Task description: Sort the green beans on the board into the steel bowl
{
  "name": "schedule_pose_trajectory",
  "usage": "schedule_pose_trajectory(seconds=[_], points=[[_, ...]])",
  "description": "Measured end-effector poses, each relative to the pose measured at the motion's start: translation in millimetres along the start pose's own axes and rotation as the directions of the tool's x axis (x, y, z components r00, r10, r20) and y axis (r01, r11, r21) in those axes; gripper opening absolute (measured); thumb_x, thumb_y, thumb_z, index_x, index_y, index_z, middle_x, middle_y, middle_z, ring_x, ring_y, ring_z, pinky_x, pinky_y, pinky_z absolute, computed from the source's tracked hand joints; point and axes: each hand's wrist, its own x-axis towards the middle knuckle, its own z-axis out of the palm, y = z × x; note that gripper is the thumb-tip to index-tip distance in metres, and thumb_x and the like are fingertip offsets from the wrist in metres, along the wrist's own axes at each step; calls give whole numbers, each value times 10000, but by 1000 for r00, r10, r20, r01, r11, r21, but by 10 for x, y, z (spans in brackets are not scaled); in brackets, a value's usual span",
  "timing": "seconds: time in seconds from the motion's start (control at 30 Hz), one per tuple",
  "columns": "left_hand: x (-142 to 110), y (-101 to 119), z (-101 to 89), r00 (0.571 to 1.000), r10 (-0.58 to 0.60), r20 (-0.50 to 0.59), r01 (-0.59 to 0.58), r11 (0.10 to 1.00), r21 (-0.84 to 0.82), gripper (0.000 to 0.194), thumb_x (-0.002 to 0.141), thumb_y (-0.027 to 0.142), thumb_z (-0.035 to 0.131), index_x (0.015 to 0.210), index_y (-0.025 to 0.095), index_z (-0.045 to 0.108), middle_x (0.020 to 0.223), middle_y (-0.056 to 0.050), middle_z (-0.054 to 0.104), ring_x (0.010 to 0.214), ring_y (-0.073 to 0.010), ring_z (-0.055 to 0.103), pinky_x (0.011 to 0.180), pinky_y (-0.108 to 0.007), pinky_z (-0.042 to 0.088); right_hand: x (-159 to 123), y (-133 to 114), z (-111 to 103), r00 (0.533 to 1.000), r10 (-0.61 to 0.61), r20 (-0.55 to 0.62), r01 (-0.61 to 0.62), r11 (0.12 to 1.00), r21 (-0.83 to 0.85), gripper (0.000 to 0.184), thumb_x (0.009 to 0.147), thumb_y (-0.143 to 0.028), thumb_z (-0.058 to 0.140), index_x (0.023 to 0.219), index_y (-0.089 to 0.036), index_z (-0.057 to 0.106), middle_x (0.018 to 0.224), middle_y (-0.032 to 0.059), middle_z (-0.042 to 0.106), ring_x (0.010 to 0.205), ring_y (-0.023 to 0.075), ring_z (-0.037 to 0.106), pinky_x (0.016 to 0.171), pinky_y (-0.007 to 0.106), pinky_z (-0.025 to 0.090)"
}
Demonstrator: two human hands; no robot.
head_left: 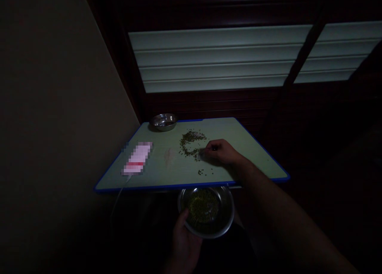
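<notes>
My left hand [187, 239] grips the rim of a metal bowl [228, 222] just below the table's near edge, thumb over the rim. Small green beans or seeds [203, 205] cover part of its bottom. On the pale table [253, 162], my right hand [220, 151] is curled, its fingertips at the edge of a scattered heap of small greenish seeds [191, 138]. Whether anything sits between those fingers is too dark to make out. A few stray seeds [201, 172] lie nearer the front edge, below the right hand.
A second metal bowl [164, 123] stands at the table's back left corner. A phone-like device [137, 158], blurred out, lies at the left with a white cable [117, 200] running off the front edge. Behind the table are dark wooden panels with pale slats [215, 59]; a wall [59, 107] rises on the left.
</notes>
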Motion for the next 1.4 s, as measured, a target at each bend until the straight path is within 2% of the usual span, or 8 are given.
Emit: schedule_pose_trajectory(seconds=[0.17,0.63,1.0,1.23,1.4], points=[[-2,3,-3,1000,2,13,-2,1000,9,286,879,239,540,1103,187,709,918,-66,790,943,-248,717,968,-463,500,5,0,-12,999,9,-38,-10,1000,-18,169,619,-317,696,627,-158,639,616,11,590,610,128,487,605,289,396],[23,2,-26,999,4,46,-4,1000,-8,320,876,235,547,1158,195,695,949,-75,786,970,-255,709,968,-462,495,-8,5,-4,999,35,25,-36,998,48,175,596,-306,694,596,-155,605,585,-8,554,566,104,456,571,269,371],[-10,12,8,1000,-8,5,8,1000,10,354,885,242,533,1203,170,672,946,-89,786,1025,-268,692,970,-463,492,-9,-6,23,998,16,53,-18,999,44,200,606,-338,710,629,-155,633,604,4,594,591,119,493,595,278,400],[30,2,-57,999,-5,49,6,1000,-7,318,878,234,555,1158,219,705,959,-67,791,971,-251,713,984,-459,485,22,80,13,999,-6,-34,5,1000,-24,193,631,-329,699,632,-148,631,579,-6,566,564,109,462,553,261,370],[24,3,-49,999,-5,54,5,1000,3,331,885,227,538,1175,219,698,963,-70,790,1005,-261,703,991,-469,480,18,84,31,999,-50,-17,50,999,-17,209,668,-353,701,670,-148,655,641,19,617,621,127,506,596,271,409]])
